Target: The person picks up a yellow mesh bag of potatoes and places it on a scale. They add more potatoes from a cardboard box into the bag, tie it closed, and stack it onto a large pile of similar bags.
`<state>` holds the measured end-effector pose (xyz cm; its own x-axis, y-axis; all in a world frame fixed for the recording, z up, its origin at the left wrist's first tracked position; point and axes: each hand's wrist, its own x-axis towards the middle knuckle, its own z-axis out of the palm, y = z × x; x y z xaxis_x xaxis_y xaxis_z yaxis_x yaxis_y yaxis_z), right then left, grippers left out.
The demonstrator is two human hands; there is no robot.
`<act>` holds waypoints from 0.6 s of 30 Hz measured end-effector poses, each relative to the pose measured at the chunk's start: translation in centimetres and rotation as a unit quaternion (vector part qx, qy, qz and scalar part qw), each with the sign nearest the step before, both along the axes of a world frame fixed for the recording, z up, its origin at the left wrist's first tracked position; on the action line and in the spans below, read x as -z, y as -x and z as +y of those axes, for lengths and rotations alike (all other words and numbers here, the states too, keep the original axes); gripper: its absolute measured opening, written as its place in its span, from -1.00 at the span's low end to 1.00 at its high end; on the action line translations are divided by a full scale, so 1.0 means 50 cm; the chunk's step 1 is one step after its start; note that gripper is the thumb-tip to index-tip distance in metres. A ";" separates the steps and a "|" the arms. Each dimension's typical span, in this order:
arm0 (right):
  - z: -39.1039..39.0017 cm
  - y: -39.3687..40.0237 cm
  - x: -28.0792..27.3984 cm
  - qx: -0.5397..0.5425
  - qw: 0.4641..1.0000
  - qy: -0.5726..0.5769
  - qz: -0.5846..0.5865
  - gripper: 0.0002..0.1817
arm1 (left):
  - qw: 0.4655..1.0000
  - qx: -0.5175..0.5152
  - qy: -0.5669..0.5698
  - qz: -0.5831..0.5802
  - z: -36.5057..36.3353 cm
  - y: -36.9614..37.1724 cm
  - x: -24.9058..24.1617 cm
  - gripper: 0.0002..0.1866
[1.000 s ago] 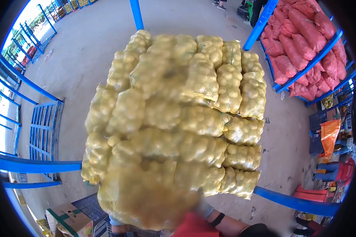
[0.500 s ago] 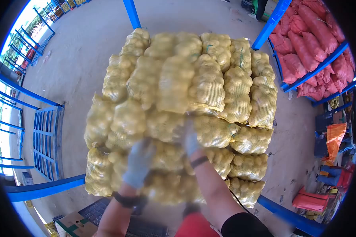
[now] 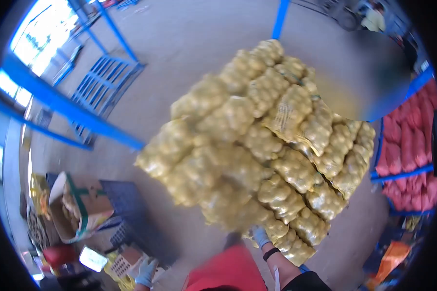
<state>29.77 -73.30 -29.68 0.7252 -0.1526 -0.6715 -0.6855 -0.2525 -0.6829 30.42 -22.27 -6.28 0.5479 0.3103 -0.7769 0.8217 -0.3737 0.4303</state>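
Note:
Potato-like round produce fills the yellow mesh sacks (image 3: 291, 167), laid in rows on a large stack in front of me. My right hand (image 3: 260, 236), in a pale glove, is at the stack's near edge, fingers stretched against the lowest sacks. A dark band circles that wrist. My left hand (image 3: 145, 271), also gloved, is low at the left, away from the stack, with its fingers apart. Beside it are a pale perforated crate (image 3: 126, 261) and some yellow mesh material (image 3: 115, 271). The nearest sacks are blurred.
An open cardboard box (image 3: 90, 206) with green tape stands at the left by dark crates (image 3: 126, 194). Blue metal frames (image 3: 99, 87) rise behind. Red sacks (image 3: 408, 140) fill a blue rack at the right. A person (image 3: 374, 18) is at the far right.
My view has swung left, so the stack appears tilted and farther right. Both hands have left the middle of the stack: the left to the crates, the right to the near edge.

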 end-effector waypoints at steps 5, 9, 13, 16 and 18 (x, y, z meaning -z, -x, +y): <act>0.072 -0.210 -0.200 0.112 0.987 -0.095 0.067 -0.72 | 0.990 -0.049 -0.038 -0.129 0.023 0.279 -0.091 -0.62; 0.256 -0.149 -0.292 -0.052 0.995 -0.027 0.084 -0.78 | 0.971 -0.216 -0.053 -0.088 0.089 0.686 -0.010 -0.61; 0.524 -0.011 -0.248 -0.374 0.926 0.049 0.020 -0.68 | 0.950 -0.258 -0.162 -0.073 0.114 0.960 -0.114 -0.64; 0.855 0.171 -0.284 -0.582 0.805 0.103 -0.054 -0.52 | 0.908 -0.393 -0.130 -0.064 0.125 1.115 0.008 -0.66; 1.044 0.294 -0.288 -0.632 0.775 0.022 -0.008 -0.60 | 0.876 -0.458 -0.113 -0.098 0.147 1.143 0.052 -0.67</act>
<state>15.08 -21.11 -15.28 0.3232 0.6632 -0.6750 0.1366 -0.7386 -0.6602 -26.72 -14.92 -8.87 0.1050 0.8235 -0.5575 0.7408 0.3093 0.5963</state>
